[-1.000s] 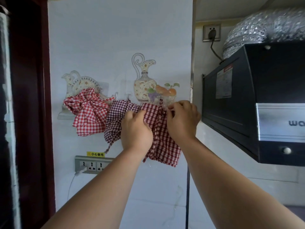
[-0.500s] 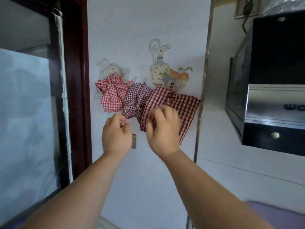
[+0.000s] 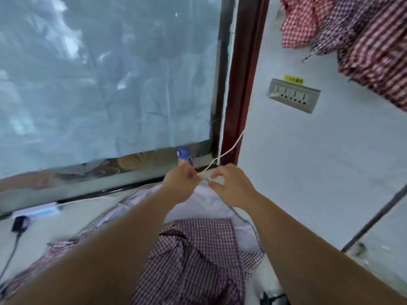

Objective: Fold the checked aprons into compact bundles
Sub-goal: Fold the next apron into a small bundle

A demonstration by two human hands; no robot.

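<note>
A dark-red checked apron (image 3: 193, 256) lies crumpled on the surface below me, its white lining (image 3: 207, 201) turned up at the far end. My left hand (image 3: 179, 181) pinches the far edge of that apron. My right hand (image 3: 231, 183) pinches the same edge just to the right, fingers curled. On the wall at the top right hang three checked bundles: a bright red one (image 3: 297, 25), a purple one (image 3: 337, 29) and a dark red one (image 3: 378, 53).
A large window (image 3: 105, 80) with a dark wooden frame (image 3: 244, 84) fills the left. A white cord (image 3: 224, 102) runs down the frame to my hands. A grey socket strip (image 3: 293, 95) sits on the wall. A blue-capped bottle (image 3: 184, 154) stands behind my left hand.
My view has dropped from the hanging bundles to the surface below. Both hands left the dark red bundle on the wall and now pinch the edge of another apron lying down here.
</note>
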